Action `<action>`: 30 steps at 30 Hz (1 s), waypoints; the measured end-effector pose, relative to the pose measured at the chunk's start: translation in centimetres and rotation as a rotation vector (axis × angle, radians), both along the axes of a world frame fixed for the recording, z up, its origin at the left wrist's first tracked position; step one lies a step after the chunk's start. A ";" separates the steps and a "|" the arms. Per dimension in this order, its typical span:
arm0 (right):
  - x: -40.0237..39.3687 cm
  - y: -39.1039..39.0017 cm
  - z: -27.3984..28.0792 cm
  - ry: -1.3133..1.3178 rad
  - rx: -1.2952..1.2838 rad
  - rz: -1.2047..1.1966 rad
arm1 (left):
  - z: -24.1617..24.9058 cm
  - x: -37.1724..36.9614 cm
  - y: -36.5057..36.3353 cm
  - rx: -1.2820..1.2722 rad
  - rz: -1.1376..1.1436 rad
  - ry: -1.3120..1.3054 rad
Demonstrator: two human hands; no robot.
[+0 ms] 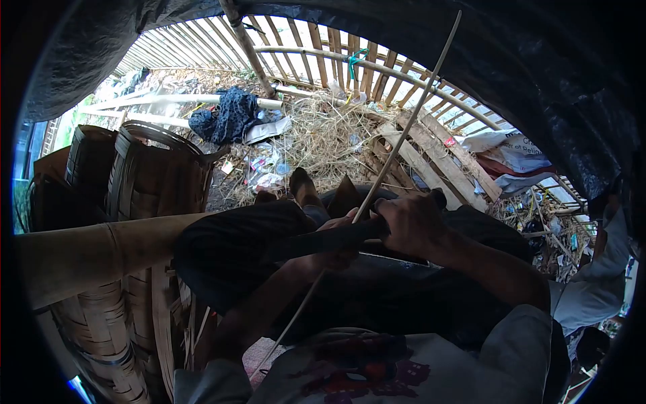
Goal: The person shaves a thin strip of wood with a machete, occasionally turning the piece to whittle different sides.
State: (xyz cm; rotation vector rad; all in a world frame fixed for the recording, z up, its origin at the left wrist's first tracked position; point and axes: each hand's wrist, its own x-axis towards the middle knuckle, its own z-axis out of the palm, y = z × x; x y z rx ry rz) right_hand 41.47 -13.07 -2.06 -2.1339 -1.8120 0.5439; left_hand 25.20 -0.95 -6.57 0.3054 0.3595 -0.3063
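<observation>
Head view: your left hand (331, 260), centre, closed round a long, thin, pale wood-like strip (404, 138), slanting from upper right to lower left; your right hand (412, 225), right of centre, gripping a dark, broad-bladed knife (323, 242), blade crossing the strip.

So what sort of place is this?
Probably a makeshift, partly open work shelter: a dark sheet hangs overhead, tall woven baskets stand at the left, and a slatted fence runs behind straw and litter on the ground.
</observation>
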 end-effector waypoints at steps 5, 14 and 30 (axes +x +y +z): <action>0.1 0.4 -0.1 -0.031 -0.028 -0.046 | -0.2 0.2 -0.6 0.248 0.012 0.106; 3.2 2.1 0.0 -0.147 -0.262 -0.224 | 2.8 0.4 -0.2 0.309 0.023 0.197; 12.8 1.9 -1.4 -0.123 -0.371 -0.582 | 1.8 -0.8 -0.5 0.405 -0.072 0.217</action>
